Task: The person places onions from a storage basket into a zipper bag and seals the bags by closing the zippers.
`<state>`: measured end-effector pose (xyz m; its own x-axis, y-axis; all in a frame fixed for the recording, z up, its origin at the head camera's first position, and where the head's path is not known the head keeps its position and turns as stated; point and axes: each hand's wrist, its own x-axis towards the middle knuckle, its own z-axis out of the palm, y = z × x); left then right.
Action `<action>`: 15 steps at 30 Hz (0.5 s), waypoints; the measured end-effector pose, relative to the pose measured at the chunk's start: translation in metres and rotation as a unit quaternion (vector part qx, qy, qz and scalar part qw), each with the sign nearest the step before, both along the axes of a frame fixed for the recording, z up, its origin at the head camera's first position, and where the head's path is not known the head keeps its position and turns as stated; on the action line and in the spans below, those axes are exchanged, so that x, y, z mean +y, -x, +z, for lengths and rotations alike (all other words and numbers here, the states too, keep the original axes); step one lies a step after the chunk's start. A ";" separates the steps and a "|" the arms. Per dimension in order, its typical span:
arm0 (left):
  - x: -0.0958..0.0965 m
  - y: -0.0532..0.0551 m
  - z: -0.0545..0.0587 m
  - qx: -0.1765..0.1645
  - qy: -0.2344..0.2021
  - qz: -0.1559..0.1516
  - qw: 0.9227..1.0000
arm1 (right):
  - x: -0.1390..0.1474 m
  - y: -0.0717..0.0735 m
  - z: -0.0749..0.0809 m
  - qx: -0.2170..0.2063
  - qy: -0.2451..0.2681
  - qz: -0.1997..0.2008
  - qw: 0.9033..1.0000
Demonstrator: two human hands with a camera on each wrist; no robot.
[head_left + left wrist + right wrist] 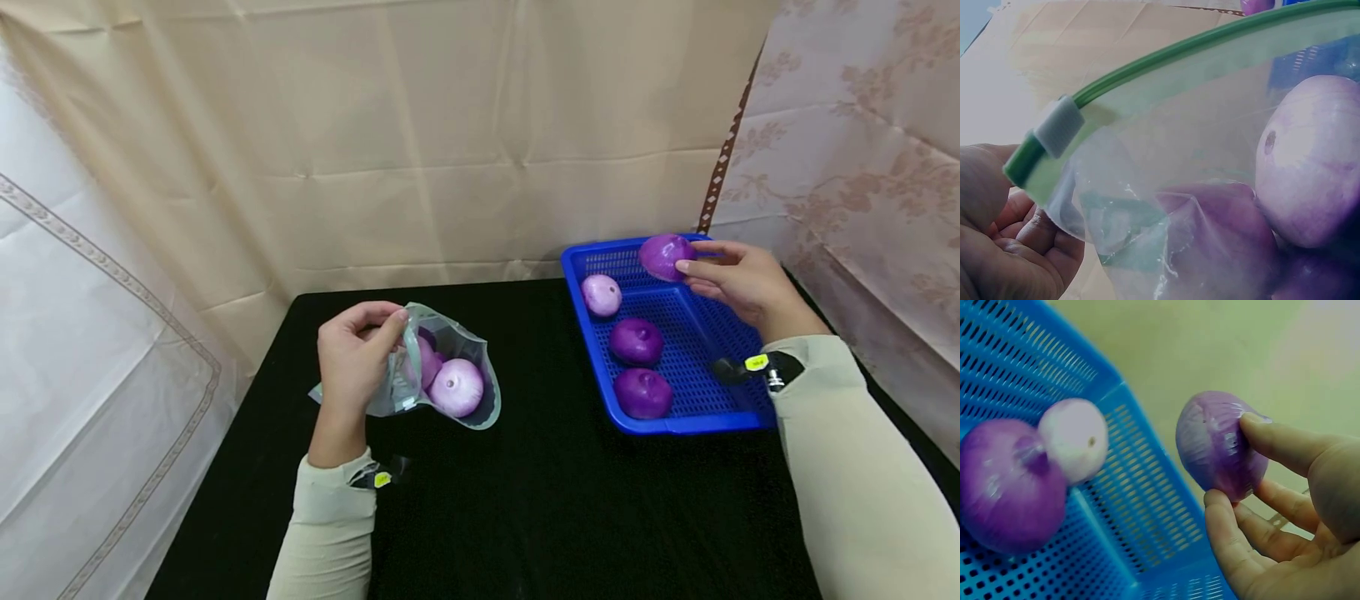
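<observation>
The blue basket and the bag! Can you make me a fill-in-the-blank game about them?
1. In the head view, ____ round purplish onions lie in the blue plastic mesh basket.
2. The hand gripping the clear plastic bag is the person's ____ one.
3. In the left wrist view, the zip strip along the bag's top is coloured ____.
4. The tabletop under the basket is coloured ____.

Missing words: three; left; green; black.

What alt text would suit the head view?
A person's right hand holds a purple onion near a blue basket containing three others; the left hand grips an open plastic bag with onions inside. A black tabletop lies below.
</observation>
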<state>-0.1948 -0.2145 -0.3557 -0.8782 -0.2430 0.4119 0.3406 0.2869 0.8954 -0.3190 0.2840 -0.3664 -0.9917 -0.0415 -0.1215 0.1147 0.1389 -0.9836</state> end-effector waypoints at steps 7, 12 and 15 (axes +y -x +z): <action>0.001 -0.002 0.002 -0.009 0.003 0.002 1.000 | 0.001 -0.024 0.013 0.045 -0.040 0.002 0.998; 0.000 -0.003 0.002 -0.014 0.001 0.004 1.000 | -0.012 -0.041 0.021 0.079 -0.065 0.023 0.994; 0.000 -0.003 0.002 -0.014 0.000 0.004 1.000 | -0.022 -0.050 0.024 0.087 -0.082 0.039 0.992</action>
<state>-0.1915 -0.2148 -0.3535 -0.8876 -0.2491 0.3874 0.3134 0.2896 0.9044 -0.2691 0.2619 -0.3421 -0.9928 -0.1128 0.0406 -0.0730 0.3009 -0.9508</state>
